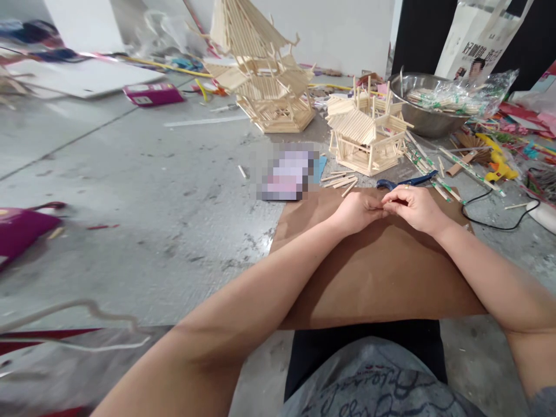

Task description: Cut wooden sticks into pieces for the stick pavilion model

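Note:
Over the far part of a brown board [369,278], my left hand [357,213] and my right hand [414,209] meet fingertip to fingertip. Both are closed in a pinch, and whatever is between the fingers is too small or hidden to name. Dark blue-handled scissors or pliers [417,180] lie just beyond my right hand. Short wooden sticks [341,178] are scattered past my left hand. Behind them stands a small pavilion model [369,136] built of wooden sticks, with upright sticks rising from its top.
A taller stick pagoda [271,87] stands farther back. A pixelated phone-like object [289,174] lies left of the sticks. At the right are a metal bowl [428,119] of wrapped chopsticks, a yellow glue gun [497,162] and a black cord [490,226]. Purple boxes [154,94] lie left.

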`<state>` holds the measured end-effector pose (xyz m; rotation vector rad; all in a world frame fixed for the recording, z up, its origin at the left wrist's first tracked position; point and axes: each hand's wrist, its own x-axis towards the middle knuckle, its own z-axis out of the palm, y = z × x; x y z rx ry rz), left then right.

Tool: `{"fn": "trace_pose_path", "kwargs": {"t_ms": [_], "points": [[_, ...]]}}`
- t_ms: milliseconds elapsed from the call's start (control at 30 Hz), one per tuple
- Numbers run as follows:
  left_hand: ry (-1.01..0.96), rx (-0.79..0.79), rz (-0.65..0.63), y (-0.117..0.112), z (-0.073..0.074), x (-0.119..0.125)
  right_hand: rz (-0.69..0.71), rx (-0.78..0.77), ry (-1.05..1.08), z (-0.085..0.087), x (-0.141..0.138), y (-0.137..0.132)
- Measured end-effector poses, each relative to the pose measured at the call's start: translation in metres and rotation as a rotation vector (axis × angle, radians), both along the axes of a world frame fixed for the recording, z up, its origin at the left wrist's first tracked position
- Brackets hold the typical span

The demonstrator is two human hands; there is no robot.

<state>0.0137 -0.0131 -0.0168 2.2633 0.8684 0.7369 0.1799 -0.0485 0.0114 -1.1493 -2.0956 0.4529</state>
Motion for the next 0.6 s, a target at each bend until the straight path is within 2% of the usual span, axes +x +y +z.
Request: {"fn": "trace_pose_path", "kwargs": {"t_ms": [267, 600], "points": [[0.009, -0.004, -0.014, -0.0006, 0.0006, -0.0002, 0.007, 0.025, -0.008, -0.0028, 0.0018, 0.0005], [0.139, 0.003, -0.004, -0.0006, 0.0053, 0.0001, -0.016, 0.013, -0.028, 0.0010, -0.0032, -0.0010]]}}
